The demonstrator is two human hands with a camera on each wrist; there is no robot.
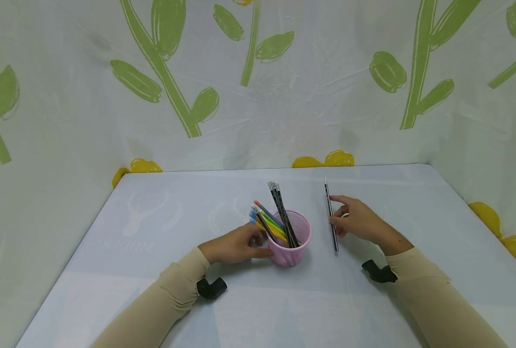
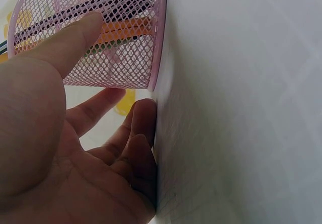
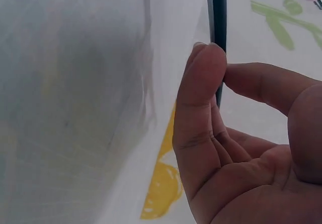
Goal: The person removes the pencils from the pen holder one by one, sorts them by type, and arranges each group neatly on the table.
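A pink mesh pencil cup (image 1: 287, 257) stands upright on the table, holding several black pencils (image 1: 280, 205) and several coloured ones (image 1: 272, 220) that lean left. My left hand (image 1: 236, 245) steadies the cup from its left side. In the left wrist view, the thumb (image 2: 75, 40) lies against the mesh and the other fingers curl near the cup's base. To the right of the cup, my right hand (image 1: 357, 220) pinches a dark pencil (image 1: 334, 239) between thumb and fingers. This pencil (image 3: 217, 12) also shows in the right wrist view, partly hidden by the fingertips.
The pale table (image 1: 258, 309) has faint printed patterns, including a deer head at left. Behind it and at the sides hangs a white cloth (image 1: 305, 111) with green leaves and yellow shapes. Black devices (image 1: 212, 288) sit at both wrists.
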